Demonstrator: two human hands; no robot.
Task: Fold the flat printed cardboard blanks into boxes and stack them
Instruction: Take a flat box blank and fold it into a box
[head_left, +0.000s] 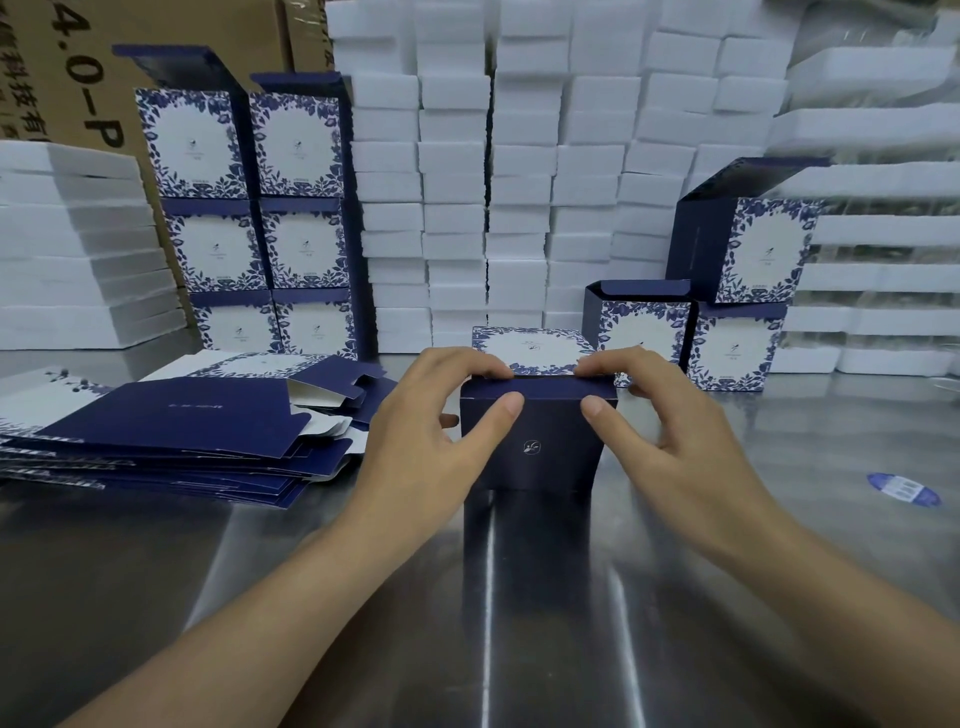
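A navy box (537, 447) with a small white logo stands on the steel table (311, 561) in front of me. Its floral white top panel (530, 349) faces up behind a folded navy flap. My left hand (431, 415) grips the box's upper left corner, thumb on the front face and fingers on the flap. On the upper right corner my right hand (670, 415) holds it the same way. A pile of flat navy and floral blanks (171, 431) lies to the left. Folded boxes are stacked at back left (249, 218) and at back right (727, 306).
White foam blocks (519, 171) are stacked in tall columns behind the box. More foam (78, 244) sits at far left and in wrapped bundles (883, 249) at far right. A brown carton (78, 67) stands at top left. A blue-white label (903, 487) lies on the table at right.
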